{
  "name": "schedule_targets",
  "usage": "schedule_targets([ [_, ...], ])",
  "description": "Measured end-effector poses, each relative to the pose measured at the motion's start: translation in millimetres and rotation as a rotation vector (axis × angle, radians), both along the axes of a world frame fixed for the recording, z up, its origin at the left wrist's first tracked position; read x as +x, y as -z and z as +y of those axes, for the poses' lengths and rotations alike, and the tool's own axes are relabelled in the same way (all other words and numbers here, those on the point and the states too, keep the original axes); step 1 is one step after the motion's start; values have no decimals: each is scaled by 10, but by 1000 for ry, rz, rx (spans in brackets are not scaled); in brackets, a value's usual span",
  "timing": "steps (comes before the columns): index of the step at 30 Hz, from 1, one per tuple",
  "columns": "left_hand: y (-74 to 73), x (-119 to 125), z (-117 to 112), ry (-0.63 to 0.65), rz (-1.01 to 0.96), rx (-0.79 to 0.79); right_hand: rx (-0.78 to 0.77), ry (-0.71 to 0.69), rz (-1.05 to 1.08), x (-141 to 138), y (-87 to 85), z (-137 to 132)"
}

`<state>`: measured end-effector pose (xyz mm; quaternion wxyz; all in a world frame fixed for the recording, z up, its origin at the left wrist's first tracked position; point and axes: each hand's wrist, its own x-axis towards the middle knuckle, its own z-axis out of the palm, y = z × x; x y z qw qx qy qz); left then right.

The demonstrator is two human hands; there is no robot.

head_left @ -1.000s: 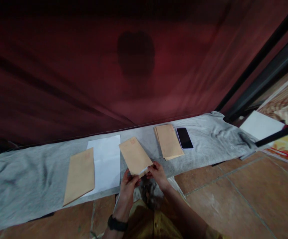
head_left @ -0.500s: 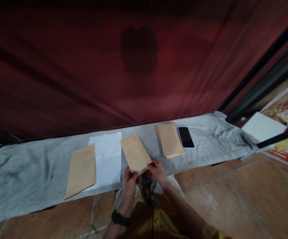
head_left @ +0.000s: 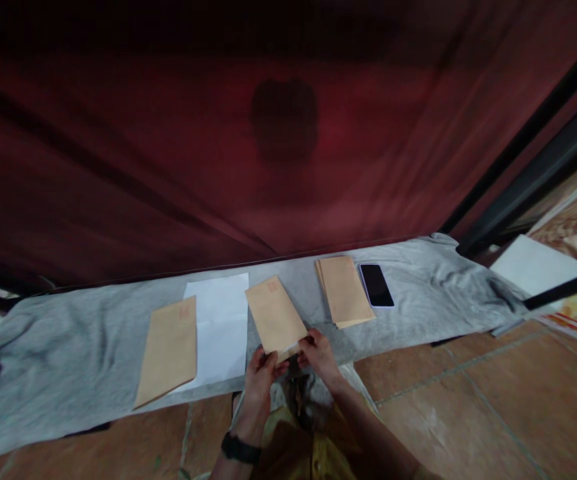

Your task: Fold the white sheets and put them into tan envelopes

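A brown paper envelope [head_left: 277,313] with a small reddish print near its far end is held between both my hands. My left hand [head_left: 261,377], with a black watch on its wrist, pinches the near left corner. At the near right corner the fingers of my right hand [head_left: 317,353] close on the envelope's edge. A strip of white shows at the near end, by the flap. To the left, another brown envelope [head_left: 168,347] lies partly over white paper [head_left: 221,330]. Several brown envelopes [head_left: 346,290] are stacked on the right.
A phone [head_left: 377,285] with a dark screen lies right of the stack. Grey cloth [head_left: 423,293] covers the narrow surface, with a dark red curtain [head_left: 218,167] hanging behind it. Brown floor tiles [head_left: 468,393] show in front. Black bars [head_left: 533,173] stand at the right.
The whole scene sits slightly lower in view as the head tilts. Both hands keep hold of the envelope's near end, with hardly any shift.
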<state>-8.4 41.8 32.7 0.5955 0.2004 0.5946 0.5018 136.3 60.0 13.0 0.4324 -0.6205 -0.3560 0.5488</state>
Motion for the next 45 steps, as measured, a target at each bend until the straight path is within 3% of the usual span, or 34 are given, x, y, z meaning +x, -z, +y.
schedule_targets([
  [5, 84, -36, 18, -6, 33, 2, -19, -15, 95, 33, 71, 28],
  [11, 35, -7, 43, 20, 108, 42, -92, 8, 184, 108, 68, 37],
  [18, 38, -19, 119, 144, 151, 45, -32, -10, 65, 144, 71, 17],
  [22, 60, -46, 204, 206, 207, 27, 5, -71, -168, 221, 67, 1],
  [28, 32, -73, 253, 224, 258, -20, 342, -104, -874, 365, -46, -59],
  [32, 51, -54, 262, 238, 314, -3, 645, -268, -993, 297, -73, 20],
  [34, 59, -44, 269, 249, 355, 6, 713, -338, -1037, 236, -37, 55],
  [38, 25, -54, 239, 289, 574, 41, 699, -410, -1120, 165, 75, 59],
  [42, -44, -103, 122, 316, 982, 103, 682, -429, -1142, 166, 132, 32],
  [45, -74, -99, 121, 343, 1185, 238, 686, -422, -1148, 161, 135, 25],
])
